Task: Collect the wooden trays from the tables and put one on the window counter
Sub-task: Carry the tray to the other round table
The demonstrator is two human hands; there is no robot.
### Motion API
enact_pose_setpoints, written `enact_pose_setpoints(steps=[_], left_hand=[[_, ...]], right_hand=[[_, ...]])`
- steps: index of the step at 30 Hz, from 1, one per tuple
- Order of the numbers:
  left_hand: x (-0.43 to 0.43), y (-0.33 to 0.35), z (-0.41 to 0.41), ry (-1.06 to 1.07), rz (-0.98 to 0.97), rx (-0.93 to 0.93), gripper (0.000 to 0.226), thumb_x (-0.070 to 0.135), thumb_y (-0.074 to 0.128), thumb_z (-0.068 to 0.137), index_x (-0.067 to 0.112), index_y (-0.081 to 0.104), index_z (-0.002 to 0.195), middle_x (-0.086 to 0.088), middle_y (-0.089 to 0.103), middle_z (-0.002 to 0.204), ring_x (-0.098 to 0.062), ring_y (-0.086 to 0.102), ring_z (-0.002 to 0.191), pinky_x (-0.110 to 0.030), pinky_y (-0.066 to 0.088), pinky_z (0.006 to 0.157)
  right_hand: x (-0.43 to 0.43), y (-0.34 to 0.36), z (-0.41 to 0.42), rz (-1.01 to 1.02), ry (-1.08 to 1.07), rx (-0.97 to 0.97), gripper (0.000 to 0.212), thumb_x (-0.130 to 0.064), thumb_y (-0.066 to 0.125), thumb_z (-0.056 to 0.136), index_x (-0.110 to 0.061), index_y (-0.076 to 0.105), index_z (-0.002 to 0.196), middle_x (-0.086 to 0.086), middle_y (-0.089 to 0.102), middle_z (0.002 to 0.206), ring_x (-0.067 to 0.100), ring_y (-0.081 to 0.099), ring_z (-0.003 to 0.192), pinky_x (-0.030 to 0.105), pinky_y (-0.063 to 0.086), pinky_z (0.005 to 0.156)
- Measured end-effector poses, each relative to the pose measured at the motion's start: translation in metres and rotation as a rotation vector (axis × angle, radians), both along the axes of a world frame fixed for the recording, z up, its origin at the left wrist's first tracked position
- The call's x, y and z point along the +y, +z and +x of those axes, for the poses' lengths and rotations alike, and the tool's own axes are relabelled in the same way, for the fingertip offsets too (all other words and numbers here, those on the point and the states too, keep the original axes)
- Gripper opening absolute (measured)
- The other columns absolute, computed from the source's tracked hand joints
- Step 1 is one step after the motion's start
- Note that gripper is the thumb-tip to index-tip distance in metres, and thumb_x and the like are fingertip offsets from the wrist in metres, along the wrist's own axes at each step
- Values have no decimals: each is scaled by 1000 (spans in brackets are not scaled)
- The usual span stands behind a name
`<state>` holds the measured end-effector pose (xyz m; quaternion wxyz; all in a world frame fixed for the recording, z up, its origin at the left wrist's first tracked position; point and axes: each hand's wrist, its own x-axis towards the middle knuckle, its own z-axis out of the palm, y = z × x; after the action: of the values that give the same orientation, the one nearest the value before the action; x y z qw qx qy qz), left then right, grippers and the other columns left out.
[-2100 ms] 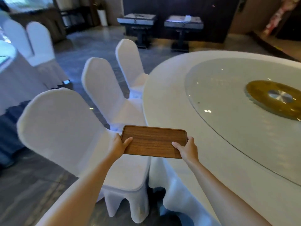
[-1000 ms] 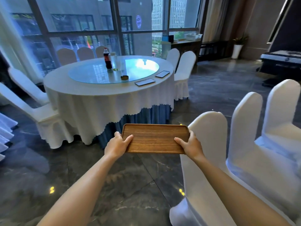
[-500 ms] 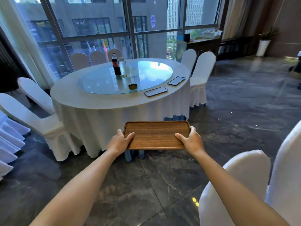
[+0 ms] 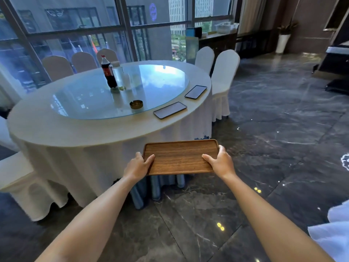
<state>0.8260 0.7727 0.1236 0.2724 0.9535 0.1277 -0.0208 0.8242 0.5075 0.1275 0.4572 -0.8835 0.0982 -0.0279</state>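
Observation:
I carry a brown wooden tray point(image 4: 179, 156) level in front of me, above the dark floor. My left hand point(image 4: 138, 165) grips its left end and my right hand point(image 4: 221, 162) grips its right end, thumbs on top. Ahead stands a round table point(image 4: 75, 129) under a white cloth. Two dark, glossy trays lie on its near right edge, one nearer point(image 4: 170, 110) and one farther point(image 4: 195, 91). The window counter point(image 4: 217, 37) runs along the glass at the back right, with boxes on it.
A cola bottle point(image 4: 107, 71), a clear bottle and a brass ashtray point(image 4: 136, 104) stand on the table's glass turntable. White-covered chairs point(image 4: 223, 76) ring the table. Another covered chair point(image 4: 338, 229) is at my lower right. A potted plant point(image 4: 283, 38) stands far right.
I have turned away from the first table and walked towards the window table, which is now closer. The tray stays held in both hands.

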Motion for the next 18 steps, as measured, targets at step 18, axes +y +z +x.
enact_pose_setpoints(steps=[18], left_hand=[[24,-36,287,46,-8,31,46,46,30,95,5,45,111,-19,64,108,-36,60,99,-37,43,76]], right_hand=[[23,-15,301,-33,50,66,73,-34,66,83,-5,29,140,15,52,131,30,52,118,39,43,96]])
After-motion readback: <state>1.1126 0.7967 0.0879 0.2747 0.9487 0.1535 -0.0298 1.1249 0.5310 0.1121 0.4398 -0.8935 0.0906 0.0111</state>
